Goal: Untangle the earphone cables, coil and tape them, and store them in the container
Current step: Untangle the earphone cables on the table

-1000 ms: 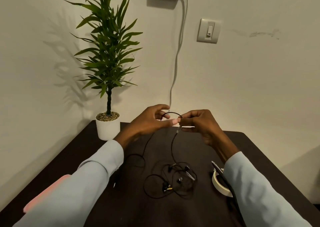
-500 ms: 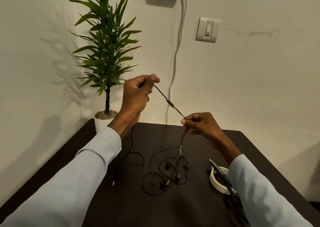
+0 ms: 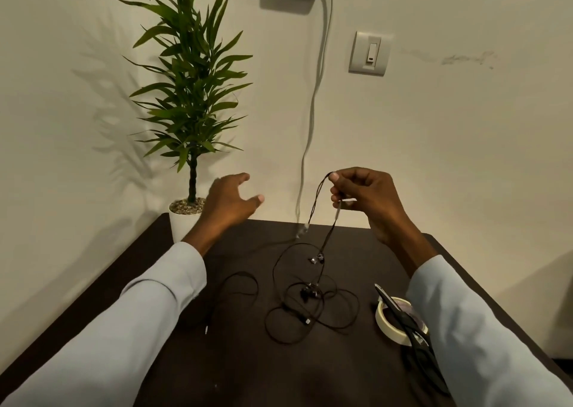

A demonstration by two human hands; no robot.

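Observation:
Black earphone cables (image 3: 310,307) lie in a loose tangle on the dark table (image 3: 248,369). My right hand (image 3: 362,199) is raised above the table's far edge and pinches a doubled strand of cable, which hangs down to two earbuds (image 3: 317,258) just over the tangle. My left hand (image 3: 231,202) hovers to the left of it with fingers spread, holding nothing. A roll of pale tape (image 3: 392,323) sits at the right by my right sleeve, with black scissors (image 3: 409,326) lying across it. No container is in view.
A potted plant in a white pot (image 3: 183,220) stands at the table's far left corner. A white wall cable (image 3: 313,121) hangs down behind the table. A separate black cable loop (image 3: 238,285) lies left of the tangle.
My left hand let go of the cable and dropped from its raised spot to beside the right hand. The right hand rose a little, and the cable now hangs doubled from it.

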